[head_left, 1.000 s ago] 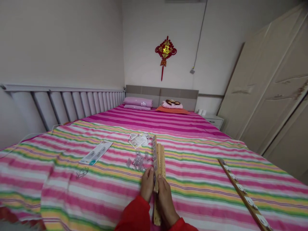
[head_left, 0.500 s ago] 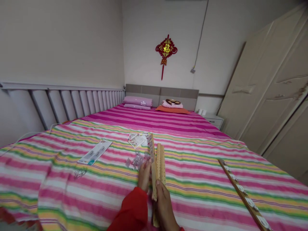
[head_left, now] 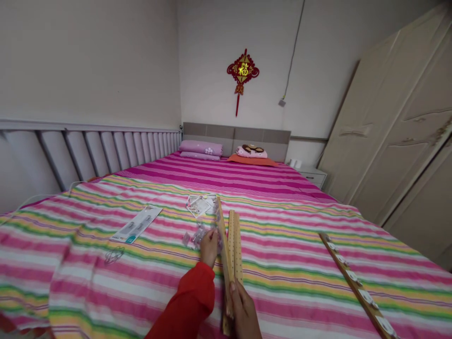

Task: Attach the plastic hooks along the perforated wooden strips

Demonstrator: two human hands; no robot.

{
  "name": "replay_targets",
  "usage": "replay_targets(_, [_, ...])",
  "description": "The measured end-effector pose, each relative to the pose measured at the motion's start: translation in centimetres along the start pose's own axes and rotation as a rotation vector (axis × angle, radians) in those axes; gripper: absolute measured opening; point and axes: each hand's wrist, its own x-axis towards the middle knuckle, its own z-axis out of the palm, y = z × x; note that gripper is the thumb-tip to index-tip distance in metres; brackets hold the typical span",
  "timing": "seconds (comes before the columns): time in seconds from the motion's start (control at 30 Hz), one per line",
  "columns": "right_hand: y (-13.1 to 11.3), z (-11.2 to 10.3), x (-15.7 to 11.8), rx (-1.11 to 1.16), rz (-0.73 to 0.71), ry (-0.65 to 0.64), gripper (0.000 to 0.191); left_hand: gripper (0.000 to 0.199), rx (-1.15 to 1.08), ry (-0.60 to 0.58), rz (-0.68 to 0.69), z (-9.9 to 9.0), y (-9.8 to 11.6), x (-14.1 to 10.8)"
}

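My right hand [head_left: 244, 308] is closed around the near end of a long wooden strip [head_left: 223, 249], which stands tilted on its edge. Beside it, two light wooden strips with rows of small holes [head_left: 235, 242] lie on the striped cloth. My left hand [head_left: 209, 247] is at the left side of the held strip, fingers pinched together; what they hold, if anything, is too small to make out. Small clear plastic packets [head_left: 198, 235] lie just beyond those fingers. Clear pieces also show along the strip's left face.
A striped sheet [head_left: 282, 263] covers the bed. On the left are a flat blister card [head_left: 137, 224] and a thin wire tangle [head_left: 114, 254]. White cards with small parts [head_left: 199, 205] lie farther back. At right rests a wooden strip with white round hooks [head_left: 356, 285].
My left hand has shifted slightly left and forward, its fingers drawn together. The held strip has tilted a little, its far end moving left. My right hand sits slightly lower.
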Motion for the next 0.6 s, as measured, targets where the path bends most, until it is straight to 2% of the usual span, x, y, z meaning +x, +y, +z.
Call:
replay_targets(0.13, [-0.2,-0.4,-0.1,0.010,-0.007,-0.036,0.047,0.032,0.080,0.019,0.040,-0.6,0.0,0.5])
replay_targets(0.27, [-1.0,-0.5,-0.3,0.021,-0.005,-0.069,0.052,0.026,0.160,0.039,0.063,-1.2,0.7,1.2])
replay_targets(0.43, [-2.1,-0.7,-0.6,-0.017,-0.007,-0.103,0.066,0.030,0.248,0.053,0.118,-1.6,2.0,2.2])
replay_targets(0.53, [-2.2,-0.8,-0.7,-0.051,-0.039,-0.104,0.065,0.035,0.270,0.030,0.150,-1.3,2.5,2.6])
replay_targets(0.6, [-1.8,-0.7,-1.0,-0.059,-0.088,-0.054,0.062,0.037,0.277,0.027,0.152,-1.0,2.6,2.8])
